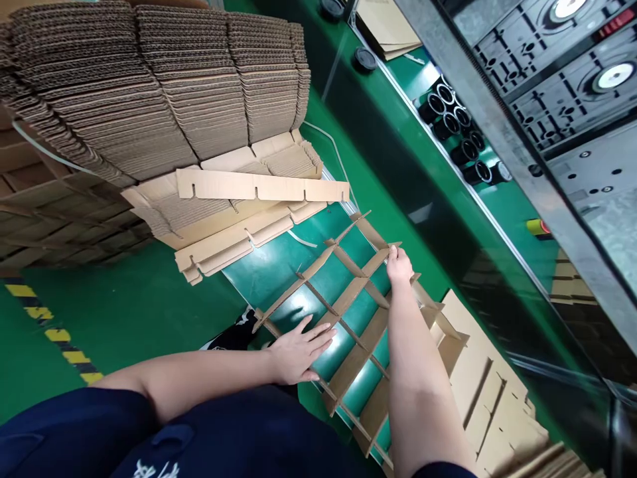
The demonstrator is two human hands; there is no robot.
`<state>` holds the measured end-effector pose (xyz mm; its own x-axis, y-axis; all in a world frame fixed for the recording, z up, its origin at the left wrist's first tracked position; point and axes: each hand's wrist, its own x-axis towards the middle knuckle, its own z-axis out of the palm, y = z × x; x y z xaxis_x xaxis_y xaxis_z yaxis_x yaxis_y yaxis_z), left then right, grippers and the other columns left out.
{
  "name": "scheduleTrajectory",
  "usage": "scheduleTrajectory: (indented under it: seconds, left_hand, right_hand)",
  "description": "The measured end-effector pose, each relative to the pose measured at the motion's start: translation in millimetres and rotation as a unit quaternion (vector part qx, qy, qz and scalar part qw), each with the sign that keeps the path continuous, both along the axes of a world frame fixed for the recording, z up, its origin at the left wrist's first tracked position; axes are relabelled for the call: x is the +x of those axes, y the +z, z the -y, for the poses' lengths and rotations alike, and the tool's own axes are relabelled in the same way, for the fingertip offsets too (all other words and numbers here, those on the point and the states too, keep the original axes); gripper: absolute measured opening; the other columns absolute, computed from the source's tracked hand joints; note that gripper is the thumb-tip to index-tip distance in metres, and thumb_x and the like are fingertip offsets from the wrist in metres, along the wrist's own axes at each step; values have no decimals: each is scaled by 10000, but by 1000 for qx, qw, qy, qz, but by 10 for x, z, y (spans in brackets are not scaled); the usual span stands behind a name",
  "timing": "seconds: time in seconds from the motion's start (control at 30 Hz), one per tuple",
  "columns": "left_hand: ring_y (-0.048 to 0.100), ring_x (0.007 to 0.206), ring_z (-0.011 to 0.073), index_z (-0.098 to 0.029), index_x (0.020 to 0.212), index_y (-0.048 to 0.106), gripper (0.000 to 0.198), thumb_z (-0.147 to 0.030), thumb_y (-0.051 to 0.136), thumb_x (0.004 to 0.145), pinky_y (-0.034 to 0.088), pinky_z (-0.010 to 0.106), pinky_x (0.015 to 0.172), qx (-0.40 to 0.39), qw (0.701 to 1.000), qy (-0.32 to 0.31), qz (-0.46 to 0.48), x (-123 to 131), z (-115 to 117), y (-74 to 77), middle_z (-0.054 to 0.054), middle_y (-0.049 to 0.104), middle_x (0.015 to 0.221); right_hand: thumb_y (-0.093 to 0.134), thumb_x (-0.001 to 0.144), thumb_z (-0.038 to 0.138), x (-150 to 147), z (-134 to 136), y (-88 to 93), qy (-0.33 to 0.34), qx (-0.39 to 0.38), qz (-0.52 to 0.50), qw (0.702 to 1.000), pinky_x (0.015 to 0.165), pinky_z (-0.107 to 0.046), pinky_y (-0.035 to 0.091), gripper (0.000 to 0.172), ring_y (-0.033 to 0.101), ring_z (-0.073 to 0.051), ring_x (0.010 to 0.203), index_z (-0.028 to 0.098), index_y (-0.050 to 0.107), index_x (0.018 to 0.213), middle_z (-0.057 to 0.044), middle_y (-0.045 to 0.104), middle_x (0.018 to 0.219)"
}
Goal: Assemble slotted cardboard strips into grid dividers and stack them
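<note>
A cardboard divider grid point(351, 295) of interlocked slotted strips stands on the green work surface point(279, 279) in front of me. My left hand point(301, 348) lies palm down over its near left side, fingers stretched out and apart, the fingertips at one of the strips. At the far right side, my right hand point(399, 267) is closed on the end of a strip, thumb on top; its other fingers are partly hidden. Beyond the grid, a loose slotted cardboard strip point(263, 186) lies across piles of similar strips point(223, 255).
Tall stacks of cardboard strips point(194, 86) rise at the upper left. Flat cardboard pieces point(492, 398) lie at the lower right. A metal-framed machine point(562, 86) and several black cylinders point(455, 123) are at the upper right. Striped floor tape point(60, 335) runs at left.
</note>
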<state>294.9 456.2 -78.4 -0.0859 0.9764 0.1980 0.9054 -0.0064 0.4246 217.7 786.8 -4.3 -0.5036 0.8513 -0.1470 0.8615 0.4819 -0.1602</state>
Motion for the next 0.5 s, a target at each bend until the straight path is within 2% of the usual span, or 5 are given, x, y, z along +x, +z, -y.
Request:
scheduleTrajectory:
  seconds: [0.13, 0.23, 0.33, 0.5]
  left_hand:
    - [38, 1434, 263, -145, 1396, 392, 696, -598, 358, 869, 159, 520, 1124, 6, 1000, 3, -5, 27, 58, 16, 90, 222, 1532]
    - [32, 1434, 261, -141, 1382, 413, 686, -593, 367, 868, 173, 512, 1122, 9, 1000, 5, -8, 34, 79, 32, 90, 235, 1527]
    - [19, 1434, 262, -129, 1382, 408, 693, -593, 362, 870, 164, 525, 1119, 4, 1000, 6, -16, 28, 66, 39, 94, 219, 1532]
    - [35, 1432, 266, -117, 1365, 430, 685, -590, 355, 875, 161, 519, 1119, 13, 1000, 4, -10, 20, 58, 44, 101, 228, 1529]
  right_hand:
    - [281, 937, 451, 20, 44, -2, 16, 3, 6, 1000, 926, -462, 348, 407, 520, -259, 1043, 232, 608, 1043, -87, 618, 1082]
    - [272, 941, 441, 10, 78, -20, 6, 9, 7, 1000, 942, -470, 340, 396, 525, -251, 1039, 241, 594, 1057, -78, 619, 1070]
    - [252, 945, 423, -13, 81, -27, 0, 4, 14, 1000, 955, -501, 326, 409, 528, -260, 1052, 247, 578, 1121, -88, 617, 1089]
    - [259, 935, 398, -1, 93, -30, 2, 11, 2, 1000, 989, -534, 309, 472, 491, -288, 1147, 245, 482, 1322, -111, 573, 1236]
